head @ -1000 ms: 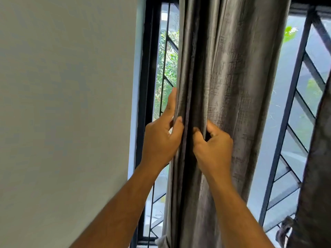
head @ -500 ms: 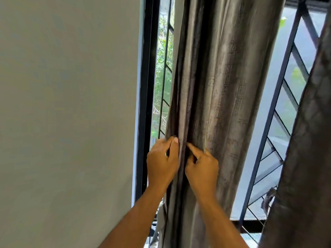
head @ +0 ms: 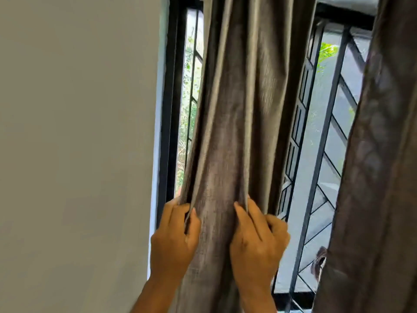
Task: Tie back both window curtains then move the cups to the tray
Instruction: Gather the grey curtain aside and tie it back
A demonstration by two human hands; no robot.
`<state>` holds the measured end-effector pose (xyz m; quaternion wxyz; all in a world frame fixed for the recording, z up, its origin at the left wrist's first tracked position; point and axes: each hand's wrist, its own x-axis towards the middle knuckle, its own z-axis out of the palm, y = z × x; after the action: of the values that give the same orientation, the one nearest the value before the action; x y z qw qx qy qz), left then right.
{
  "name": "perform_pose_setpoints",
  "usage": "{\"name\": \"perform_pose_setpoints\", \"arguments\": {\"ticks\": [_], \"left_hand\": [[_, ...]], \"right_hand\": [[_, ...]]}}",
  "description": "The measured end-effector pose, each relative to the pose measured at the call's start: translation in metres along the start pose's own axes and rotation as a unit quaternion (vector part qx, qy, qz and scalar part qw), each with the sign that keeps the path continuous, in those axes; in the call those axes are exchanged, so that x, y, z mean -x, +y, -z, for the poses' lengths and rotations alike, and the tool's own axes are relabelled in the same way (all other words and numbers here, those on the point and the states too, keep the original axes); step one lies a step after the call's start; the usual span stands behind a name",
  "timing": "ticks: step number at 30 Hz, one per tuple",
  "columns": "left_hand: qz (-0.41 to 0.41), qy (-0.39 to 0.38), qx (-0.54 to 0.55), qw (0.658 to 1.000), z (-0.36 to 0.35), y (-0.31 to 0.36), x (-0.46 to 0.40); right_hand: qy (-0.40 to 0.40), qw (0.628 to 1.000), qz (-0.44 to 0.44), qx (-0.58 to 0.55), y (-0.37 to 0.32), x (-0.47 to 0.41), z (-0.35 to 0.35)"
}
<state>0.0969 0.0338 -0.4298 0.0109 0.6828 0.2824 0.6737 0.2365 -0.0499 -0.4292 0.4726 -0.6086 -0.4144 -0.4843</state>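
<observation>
Gripping one grey curtain (head: 237,109): left hand (head: 173,240), right hand (head: 255,242); second curtain (head: 372,177) beside.

A: What's on the arms?
B: Nothing really. Left hand (head: 173,240) and right hand (head: 255,242) are bare, forearms bare too, no sleeves, rings or watch showing.

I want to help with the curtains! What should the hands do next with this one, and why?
Probably squeeze the folds together into one bunch. The left hand and right hand each pinch a fold of the grey curtain, still apart, and no tie wraps it yet.
</observation>
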Motion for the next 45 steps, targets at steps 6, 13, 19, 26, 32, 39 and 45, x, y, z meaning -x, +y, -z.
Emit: {"name": "perform_pose_setpoints", "arguments": {"ticks": [6,13,19,26,32,39,45], "left_hand": [[0.092,-0.136,0.059,0.985,-0.007,0.03,0.017],[0.01,-0.135,0.026,0.991,-0.023,0.008,0.019],[0.096,-0.112,0.094,0.985,-0.015,0.019,0.011],[0.027,-0.175,0.013,0.984,-0.024,0.006,0.013],[-0.016,-0.247,-0.067,0.967,-0.049,-0.017,0.031],[0.006,-0.239,-0.064,0.969,-0.052,-0.017,0.032],[0.007,-0.216,-0.028,0.976,-0.053,-0.015,0.035]], "right_hand": [[-0.148,0.945,-0.135,-0.257,-0.033,0.014,-0.007],[-0.192,0.893,-0.259,-0.314,-0.031,0.025,-0.016],[-0.241,0.862,-0.188,-0.405,-0.026,0.034,-0.012],[-0.116,0.919,-0.283,-0.25,0.034,-0.01,-0.027],[-0.112,0.938,-0.305,-0.121,0.051,-0.019,-0.054],[-0.13,0.884,-0.389,-0.225,0.066,-0.01,-0.052],[-0.139,0.852,-0.418,-0.283,0.062,-0.016,-0.055]]}}
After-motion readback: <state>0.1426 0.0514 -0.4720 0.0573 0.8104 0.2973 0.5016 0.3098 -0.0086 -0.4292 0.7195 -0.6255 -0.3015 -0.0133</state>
